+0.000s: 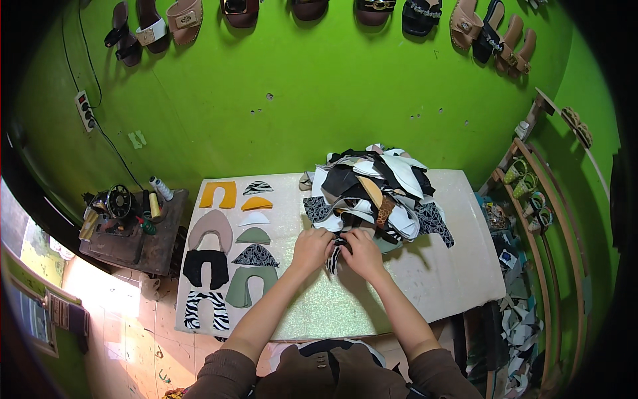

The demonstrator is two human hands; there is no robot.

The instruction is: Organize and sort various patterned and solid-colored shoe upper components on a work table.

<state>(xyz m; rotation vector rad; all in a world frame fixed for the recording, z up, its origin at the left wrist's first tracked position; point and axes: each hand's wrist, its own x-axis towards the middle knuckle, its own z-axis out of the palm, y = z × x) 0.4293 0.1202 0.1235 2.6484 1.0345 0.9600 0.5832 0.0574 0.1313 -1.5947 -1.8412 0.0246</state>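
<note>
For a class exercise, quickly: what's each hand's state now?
Left hand: closed, holding a zebra-striped piece.
Right hand: closed, holding the same piece.

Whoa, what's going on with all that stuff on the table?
The person's left hand and right hand are close together, holding a zebra-striped piece at the near edge of a big, messy pile of cut pieces. On the left side of the table, other pieces lie flat in two columns: U-shapes and half-moons, some plain, some patterned. Sandals are up on the green wall behind.
</note>
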